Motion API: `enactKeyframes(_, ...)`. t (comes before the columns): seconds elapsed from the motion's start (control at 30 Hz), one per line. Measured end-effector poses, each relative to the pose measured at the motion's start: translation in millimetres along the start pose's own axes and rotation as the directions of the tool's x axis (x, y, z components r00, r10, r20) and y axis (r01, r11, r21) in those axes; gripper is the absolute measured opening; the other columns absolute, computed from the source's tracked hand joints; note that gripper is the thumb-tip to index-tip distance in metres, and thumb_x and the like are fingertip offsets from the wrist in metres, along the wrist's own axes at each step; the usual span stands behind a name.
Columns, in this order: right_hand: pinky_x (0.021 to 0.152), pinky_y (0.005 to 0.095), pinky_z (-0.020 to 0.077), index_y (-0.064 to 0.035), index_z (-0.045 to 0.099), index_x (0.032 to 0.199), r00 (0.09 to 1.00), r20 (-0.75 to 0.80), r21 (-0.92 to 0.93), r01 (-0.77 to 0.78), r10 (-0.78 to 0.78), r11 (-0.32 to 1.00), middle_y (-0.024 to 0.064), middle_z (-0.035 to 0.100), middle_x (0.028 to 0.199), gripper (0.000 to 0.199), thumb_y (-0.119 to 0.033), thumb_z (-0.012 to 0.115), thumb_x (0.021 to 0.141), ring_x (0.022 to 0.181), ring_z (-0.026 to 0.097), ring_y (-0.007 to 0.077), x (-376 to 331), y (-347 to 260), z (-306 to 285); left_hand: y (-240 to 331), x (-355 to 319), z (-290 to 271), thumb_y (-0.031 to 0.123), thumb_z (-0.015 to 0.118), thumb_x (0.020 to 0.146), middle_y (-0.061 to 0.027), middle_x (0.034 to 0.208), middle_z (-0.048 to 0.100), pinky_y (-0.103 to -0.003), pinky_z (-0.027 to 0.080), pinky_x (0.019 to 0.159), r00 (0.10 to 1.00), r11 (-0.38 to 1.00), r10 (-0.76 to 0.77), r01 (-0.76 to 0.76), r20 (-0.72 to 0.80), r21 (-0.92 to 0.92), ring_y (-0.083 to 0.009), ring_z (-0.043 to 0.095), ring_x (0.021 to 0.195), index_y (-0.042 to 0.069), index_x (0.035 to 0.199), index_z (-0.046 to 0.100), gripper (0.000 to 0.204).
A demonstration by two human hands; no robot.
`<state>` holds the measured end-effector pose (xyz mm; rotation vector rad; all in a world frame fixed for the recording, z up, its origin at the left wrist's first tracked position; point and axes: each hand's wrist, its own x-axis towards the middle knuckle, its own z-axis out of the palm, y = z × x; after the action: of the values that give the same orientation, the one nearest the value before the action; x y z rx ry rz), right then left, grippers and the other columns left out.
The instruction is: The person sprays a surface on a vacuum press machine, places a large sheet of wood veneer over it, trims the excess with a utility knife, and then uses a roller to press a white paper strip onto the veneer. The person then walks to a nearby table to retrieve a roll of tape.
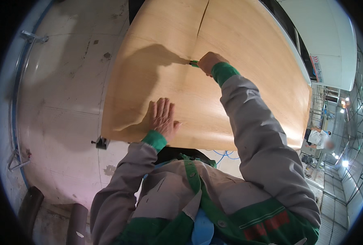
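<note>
A large sheet with a light wood grain (pixel 247 98) lies in front of me. A thin dark slit (pixel 203 18) runs from its far edge towards the middle. My right hand (pixel 212 63) is closed round a small green-and-black utility knife (pixel 194 63), its tip pointing left, close to the line of the slit. The fingers hide most of the handle, and the blade is too small to make out. My left hand (pixel 163 119) lies flat on the near left part of the sheet, fingers stretched out and holding nothing. My shadow falls across the sheet's left side.
A dark metal bracket (pixel 102 143) sticks out at the sheet's near left corner. Blue hoses (pixel 226 154) show below the near edge. A white machine housing (pixel 326 41) stands at the far right. Another person (pixel 318 138) is in the background right. Brown rolls (pixel 77 222) stand lower left.
</note>
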<state>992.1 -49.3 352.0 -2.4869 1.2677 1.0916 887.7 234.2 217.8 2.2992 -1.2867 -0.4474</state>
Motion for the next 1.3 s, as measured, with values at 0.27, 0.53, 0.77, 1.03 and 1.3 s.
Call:
enactKeyframes(0.27,0.084,0.0387,0.0569,-0.0074,0.078,0.105,0.984,0.138,0.104,0.101,-0.115,0.989,0.0123,0.077,0.100,0.028,-0.025,0.060,0.093,0.098,0.075,0.0272,-109,19,83,-4,-111,-16,0.052,0.069,0.089,-0.0235,0.164,0.029,-0.065,0.021,0.121,0.999,0.980,0.005,0.004,-0.046,0.198,-0.0421,0.028,0.151,0.003,0.155,0.036,0.089)
enactKeyframes(0.53,0.088,0.0464,0.0576,-0.0061,0.076,0.110,0.966,-0.074,0.167,0.256,-0.247,0.952,0.0205,0.075,0.112,0.033,-0.026,0.055,0.094,0.106,0.073,0.0361,-199,54,168,-11,-110,-4,0.038,0.065,0.090,-0.0187,0.165,0.029,-0.065,0.017,0.122,0.999,0.935,-0.009,0.020,-0.033,0.355,-0.0354,0.025,0.154,0.009,0.157,0.037,0.078)
enactKeyframes(0.77,0.071,0.0579,0.0549,-0.0084,0.064,0.104,0.908,-0.215,0.274,0.410,-0.360,0.870,0.0235,0.071,0.083,0.025,-0.030,0.053,0.099,0.078,0.071,0.0448,-274,84,289,-9,-108,-11,0.019,0.060,0.086,-0.0161,0.162,0.033,-0.065,0.016,0.123,0.998,0.961,-0.019,0.037,-0.065,0.275,-0.0355,0.025,0.153,0.010,0.151,0.042,0.068)
enactKeyframes(1.03,0.082,0.0470,0.0564,-0.0039,0.067,0.119,0.842,0.192,0.518,0.349,-0.504,0.780,0.0197,0.073,0.099,0.034,-0.029,0.056,0.099,0.089,0.072,0.0356,-266,162,260,46,-28,-20,0.019,0.055,0.090,-0.0096,0.145,0.057,-0.056,0.046,0.104,0.992,0.940,-0.071,0.101,0.103,-0.326,-0.0368,0.057,0.129,0.008,0.135,0.058,0.047)
enactKeyframes(1.3,0.070,0.0431,0.0523,-0.0037,0.067,0.117,0.860,-0.305,0.467,0.509,-0.408,0.723,0.0191,0.070,0.083,0.031,-0.025,0.069,0.094,0.076,0.069,0.0338,-199,217,143,43,87,74,0.030,0.056,0.098,-0.0247,0.133,0.064,-0.049,0.052,0.103,0.787,0.777,-0.616,0.614,0.033,-0.141,-0.0410,0.065,0.120,0.006,0.160,0.024,0.074)
